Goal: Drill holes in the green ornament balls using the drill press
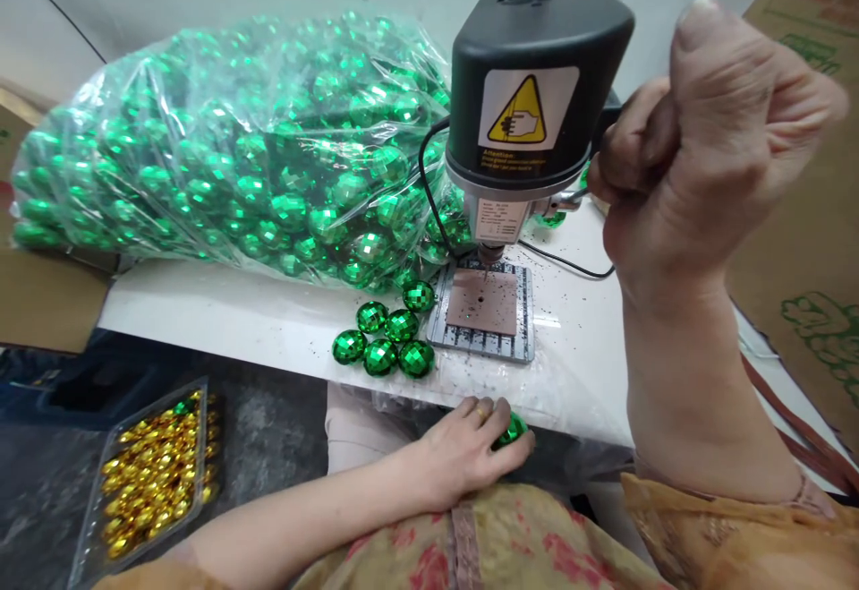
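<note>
Green ball was in grip of L hand nr bench front edge, R hand clenched round drill press lever, w/ six loose balls L of base plate & big bag of more behind.

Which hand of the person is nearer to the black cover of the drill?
The right. The right hand is closed just beside the cover; the left hand is farther, well below it, holding a green ball at the front of the table.

1 head-worn camera looks forward and down, near the white table.
</note>
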Demonstrator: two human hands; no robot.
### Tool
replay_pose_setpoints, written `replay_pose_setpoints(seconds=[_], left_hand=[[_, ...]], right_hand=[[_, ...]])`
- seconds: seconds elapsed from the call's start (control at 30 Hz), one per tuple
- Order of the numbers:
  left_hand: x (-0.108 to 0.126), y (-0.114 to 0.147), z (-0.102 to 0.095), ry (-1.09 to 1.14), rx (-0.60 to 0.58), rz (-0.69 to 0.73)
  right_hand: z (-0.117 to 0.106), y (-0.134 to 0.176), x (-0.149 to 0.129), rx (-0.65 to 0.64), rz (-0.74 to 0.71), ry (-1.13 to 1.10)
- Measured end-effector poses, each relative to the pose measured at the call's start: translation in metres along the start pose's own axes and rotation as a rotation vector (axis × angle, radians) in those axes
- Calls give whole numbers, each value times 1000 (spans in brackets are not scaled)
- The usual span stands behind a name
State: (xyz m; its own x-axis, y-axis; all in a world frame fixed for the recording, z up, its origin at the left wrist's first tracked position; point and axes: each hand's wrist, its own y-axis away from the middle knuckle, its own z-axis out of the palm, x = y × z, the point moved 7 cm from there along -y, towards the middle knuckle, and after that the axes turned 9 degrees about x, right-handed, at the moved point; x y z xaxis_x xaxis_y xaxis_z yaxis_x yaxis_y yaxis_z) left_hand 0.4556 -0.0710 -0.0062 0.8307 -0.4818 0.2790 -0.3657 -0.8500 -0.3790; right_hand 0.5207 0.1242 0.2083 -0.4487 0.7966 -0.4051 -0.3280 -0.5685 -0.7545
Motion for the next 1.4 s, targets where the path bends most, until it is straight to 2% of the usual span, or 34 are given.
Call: replay_pose_setpoints(seconds=[0.1,0.2,0.23,0.3,0.37,0.43,0.5,0.53,0.6,0.67,0.77,0.83,0.9,0.97,1.03,1.1,1.2,1.4], left_hand=[[7,15,5,-29,-54,225],[3,28,4,-18,-102,288],[3,31,0,-9,-68,307],[0,38,-13,-38,90,329],[-12,43,-26,-172,264,252],[-37,44,-34,-344,310,32],[-63,44,-35,-470,233,-194],[-73,44,-35,-504,180,-259],[-82,40,-35,-513,109,-285],[-81,34,-39,-425,128,-253],[-76,19,-50,-71,282,-294],[-83,6,-50,272,391,-433],[-96,-7,-40,597,485,-610],[-111,-21,-25,833,565,-761],[-124,-32,-10,982,629,-852],[-134,-40,2,1055,667,-891],[-142,-45,11,1007,669,-906],[-144,-50,7,723,639,-789]], right_hand=[[1,0,0,-17,-32,-18],[0,0,0,1,-41,-14],[0,0,-1,7,-42,-5],[0,0,-1,11,-36,19],[1,1,-1,2,-28,35],[1,1,-1,10,-38,40],[0,1,-1,22,-47,46],[0,1,-1,28,-51,43],[-1,1,-1,39,-50,30],[0,1,-1,31,-49,28],[2,1,-2,17,-65,25],[2,1,-3,18,-68,-8],[1,1,-1,25,-44,-37],[0,1,0,27,-19,-44],[-1,2,2,15,4,-35],[-2,1,3,0,15,-20],[-3,1,5,-16,16,-24],[0,3,2,-21,15,-4]])
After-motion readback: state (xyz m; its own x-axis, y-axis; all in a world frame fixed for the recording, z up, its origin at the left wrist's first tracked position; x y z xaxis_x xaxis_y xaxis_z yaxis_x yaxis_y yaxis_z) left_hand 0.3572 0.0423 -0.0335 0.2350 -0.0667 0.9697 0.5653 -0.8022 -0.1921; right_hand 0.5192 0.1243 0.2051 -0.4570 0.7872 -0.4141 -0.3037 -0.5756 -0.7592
